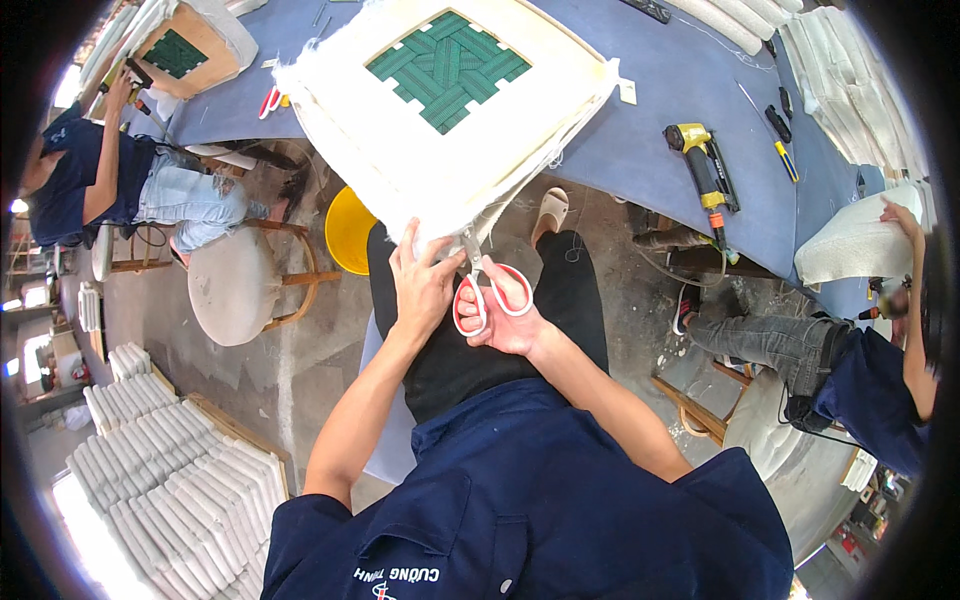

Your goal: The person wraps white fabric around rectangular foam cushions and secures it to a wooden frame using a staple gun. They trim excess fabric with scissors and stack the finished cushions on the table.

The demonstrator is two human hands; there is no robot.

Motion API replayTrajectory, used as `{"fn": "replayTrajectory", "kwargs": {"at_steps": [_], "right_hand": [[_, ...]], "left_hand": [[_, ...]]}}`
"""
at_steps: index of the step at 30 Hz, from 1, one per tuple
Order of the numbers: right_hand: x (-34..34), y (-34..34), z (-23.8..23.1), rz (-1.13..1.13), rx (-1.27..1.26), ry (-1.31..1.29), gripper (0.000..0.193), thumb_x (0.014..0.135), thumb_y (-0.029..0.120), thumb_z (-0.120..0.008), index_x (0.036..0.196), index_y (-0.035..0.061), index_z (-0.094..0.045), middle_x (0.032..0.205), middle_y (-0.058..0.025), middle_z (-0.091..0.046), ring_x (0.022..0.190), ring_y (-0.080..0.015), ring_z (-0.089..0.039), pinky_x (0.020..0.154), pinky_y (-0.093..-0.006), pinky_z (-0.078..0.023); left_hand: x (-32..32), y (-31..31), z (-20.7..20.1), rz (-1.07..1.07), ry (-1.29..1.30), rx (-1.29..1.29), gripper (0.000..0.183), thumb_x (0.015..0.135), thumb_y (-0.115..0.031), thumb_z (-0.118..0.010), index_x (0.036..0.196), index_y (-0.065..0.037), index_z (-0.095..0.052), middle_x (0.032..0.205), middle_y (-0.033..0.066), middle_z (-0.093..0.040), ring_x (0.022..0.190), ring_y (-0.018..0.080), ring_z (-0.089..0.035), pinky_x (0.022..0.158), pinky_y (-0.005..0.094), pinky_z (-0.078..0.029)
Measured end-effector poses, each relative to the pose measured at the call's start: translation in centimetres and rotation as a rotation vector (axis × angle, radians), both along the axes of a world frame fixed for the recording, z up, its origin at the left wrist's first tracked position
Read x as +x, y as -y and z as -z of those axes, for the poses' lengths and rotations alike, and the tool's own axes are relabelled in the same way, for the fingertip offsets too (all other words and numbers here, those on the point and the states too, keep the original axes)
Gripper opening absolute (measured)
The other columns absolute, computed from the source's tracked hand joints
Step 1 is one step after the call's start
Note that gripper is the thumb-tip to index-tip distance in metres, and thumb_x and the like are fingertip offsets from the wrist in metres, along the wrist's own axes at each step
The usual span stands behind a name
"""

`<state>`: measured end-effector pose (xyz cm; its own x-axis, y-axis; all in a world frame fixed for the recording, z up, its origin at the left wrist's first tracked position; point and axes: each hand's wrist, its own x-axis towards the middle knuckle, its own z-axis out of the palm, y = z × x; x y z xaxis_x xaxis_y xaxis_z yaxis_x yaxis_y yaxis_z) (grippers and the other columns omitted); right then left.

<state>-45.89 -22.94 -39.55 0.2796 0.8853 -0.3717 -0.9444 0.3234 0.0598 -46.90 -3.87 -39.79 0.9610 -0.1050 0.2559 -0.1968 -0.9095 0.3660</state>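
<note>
From where I stand, the person's right hand (510, 325) is curled firmly about a pair of steel scissors with red-and-white loop handles (474, 256), the thumb through one loop and the fingers through the other. The two loops stand apart, and the blades point to twelve o'clock, up at the near corner of a square seat with fluffy white covering and a pale wooden underside (500, 130). I can't make out whether the blades are biting into anything there.

The left hand (422, 288) lies just beside the scissors, at their nine o'clock, back uppermost. Its fingers are extended and slightly parted, the tips against that same white corner and close to the blades. The thumb is hidden, so I can't tell whether it pinches the cloth.

The seat sits at twelve o'clock from the hands, its near corner jutting past the edge of a blue-grey tabletop (630, 190). Dark green woven webbing (447, 72) fills the square hole in its middle. At two o'clock lies a yellow-and-black air-powered fastening gun (700, 165); at ten o'clock, below the table, there's a round yellow tub (350, 235). Long rows of whitish padded pieces (180, 460) are stacked at eight o'clock. Between nine and ten, a co-worker in a navy top (75, 190) grips another tool.
</note>
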Motion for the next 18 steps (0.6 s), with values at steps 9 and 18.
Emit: {"fn": "replayTrajectory", "kwargs": {"at_steps": [9,18], "right_hand": [[-0.91,0.15,-0.4,0.123,-0.121,0.124,0.039,0.104,0.042,-0.062,0.079,0.0126,-0.06,0.067,0.0004,-0.054,0.054,-0.0122,-0.048,0.045,-0.0263,-0.035],[-1.03,0.57,-0.37,0.104,-0.081,0.131,0.034,0.103,0.039,-0.063,0.081,0.0124,-0.058,0.07,0.0007,-0.052,0.058,-0.0121,-0.049,0.046,-0.0254,-0.035]], "left_hand": [[-0.05,-0.08,0.03,-0.012,-0.015,-0.028,0.03,0.087,-0.008,-0.077,0.111,-0.023,-0.088,0.13,-0.0009,-0.073,0.153,0.0456,-0.042,0.115,0.0603,-0.037],[-0.07,-0.08,-0.4,-0.015,0.006,-0.073,0.028,0.087,-0.008,-0.078,0.109,-0.024,-0.088,0.125,-0.0018,-0.074,0.152,0.0448,-0.045,0.114,0.0591,-0.038]]}}
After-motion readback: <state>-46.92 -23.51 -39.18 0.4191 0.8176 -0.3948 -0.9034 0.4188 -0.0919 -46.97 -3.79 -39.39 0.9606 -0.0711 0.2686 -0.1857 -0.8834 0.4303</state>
